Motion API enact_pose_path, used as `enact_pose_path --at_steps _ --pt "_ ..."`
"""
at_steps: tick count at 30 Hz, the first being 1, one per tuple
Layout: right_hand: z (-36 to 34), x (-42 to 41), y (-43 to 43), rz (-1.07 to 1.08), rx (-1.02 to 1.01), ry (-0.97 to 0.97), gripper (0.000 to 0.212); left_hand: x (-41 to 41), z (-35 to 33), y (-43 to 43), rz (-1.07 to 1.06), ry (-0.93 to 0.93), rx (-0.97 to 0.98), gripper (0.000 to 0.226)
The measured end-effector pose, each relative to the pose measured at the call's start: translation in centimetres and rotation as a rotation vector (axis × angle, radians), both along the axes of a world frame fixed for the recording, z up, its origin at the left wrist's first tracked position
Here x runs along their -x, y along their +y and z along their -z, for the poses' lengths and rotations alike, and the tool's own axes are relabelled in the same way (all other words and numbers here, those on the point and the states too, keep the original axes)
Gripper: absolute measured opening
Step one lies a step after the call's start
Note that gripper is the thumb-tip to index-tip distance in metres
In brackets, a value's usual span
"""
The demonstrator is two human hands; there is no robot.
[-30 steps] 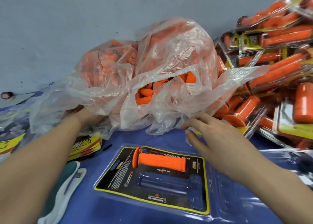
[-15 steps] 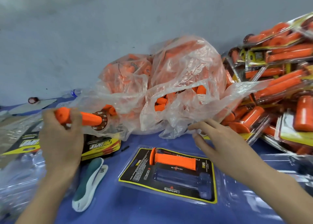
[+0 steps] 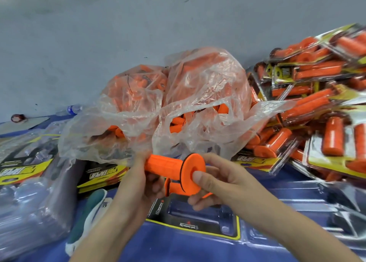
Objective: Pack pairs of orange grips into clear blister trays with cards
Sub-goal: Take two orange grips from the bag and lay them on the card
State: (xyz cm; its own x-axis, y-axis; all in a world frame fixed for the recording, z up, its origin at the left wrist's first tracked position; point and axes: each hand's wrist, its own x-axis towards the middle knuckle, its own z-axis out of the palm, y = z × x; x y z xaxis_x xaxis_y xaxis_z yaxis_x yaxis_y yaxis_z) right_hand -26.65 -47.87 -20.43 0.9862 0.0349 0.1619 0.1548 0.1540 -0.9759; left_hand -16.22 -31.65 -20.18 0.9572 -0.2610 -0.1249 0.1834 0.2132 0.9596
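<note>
An orange grip (image 3: 168,165) hangs above the blister tray, its round flange facing me. My left hand (image 3: 136,184) grips its barrel from below and left. My right hand (image 3: 215,182) pinches the flange, thumb on its face. Under both hands lies the clear blister tray with its black and yellow card (image 3: 200,220). Another orange grip (image 3: 175,187) lies in the tray's far slot, mostly hidden by the held grip. The near slot shows no grip. A clear plastic bag of loose orange grips (image 3: 178,107) stands just behind.
A heap of packed blister packs (image 3: 316,111) fills the right side. Stacked yellow and black cards (image 3: 101,176) lie at the left, with clear trays (image 3: 29,202) beyond them. A teal and white tool (image 3: 89,212) lies by my left forearm. Blue cloth (image 3: 178,248) covers the table.
My left hand has carried an orange grip from the left to above the tray. My right hand has left the bag's edge and taken hold of the grip's flange.
</note>
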Motion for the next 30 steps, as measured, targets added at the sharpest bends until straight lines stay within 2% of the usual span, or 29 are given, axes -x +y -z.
enact_pose_path --at_steps 4,10,13,15,18,20,23,25,27,30 --pt "0.2 0.3 -1.0 0.016 -0.073 0.045 0.029 0.1 0.0 -0.2 0.041 -0.006 -0.023 0.045" --pt "0.3 0.8 -1.8 -0.003 -0.207 0.089 0.025 -0.8 0.1 0.4 0.146 -0.124 -0.074 0.042" --pt "0.0 1.2 -2.3 0.006 -0.139 0.071 0.023 -0.7 0.1 1.0 0.189 -0.301 -0.182 0.047" --pt "-0.1 1.4 -2.7 0.044 -0.054 0.059 0.016 -0.5 -0.2 1.8 0.27 -0.458 -0.281 0.048" --pt "0.0 1.1 -3.3 0.12 0.1 0.002 0.007 -0.6 -0.7 3.0 0.384 -0.564 -0.403 0.043" --pt "0.1 1.1 -3.7 0.133 0.259 -0.061 0.016 -0.8 -0.7 3.6 0.416 -0.594 -0.462 0.029" --pt "0.6 1.2 -4.1 0.15 0.443 -0.09 0.034 -1.0 -0.1 3.8 0.396 -0.603 -0.511 0.024" --pt "1.4 1.2 -4.6 0.277 0.576 -0.079 0.038 -1.0 0.7 3.8 0.398 -0.621 -0.538 0.018" --pt "2.0 1.5 -5.0 0.406 0.787 -0.07 0.04 -1.1 1.5 3.8 0.424 -0.626 -0.566 0.015" --pt "2.9 2.0 -5.1 0.439 1.181 -0.064 0.044 -0.9 2.8 3.8 0.469 -0.591 -0.6 0.017"
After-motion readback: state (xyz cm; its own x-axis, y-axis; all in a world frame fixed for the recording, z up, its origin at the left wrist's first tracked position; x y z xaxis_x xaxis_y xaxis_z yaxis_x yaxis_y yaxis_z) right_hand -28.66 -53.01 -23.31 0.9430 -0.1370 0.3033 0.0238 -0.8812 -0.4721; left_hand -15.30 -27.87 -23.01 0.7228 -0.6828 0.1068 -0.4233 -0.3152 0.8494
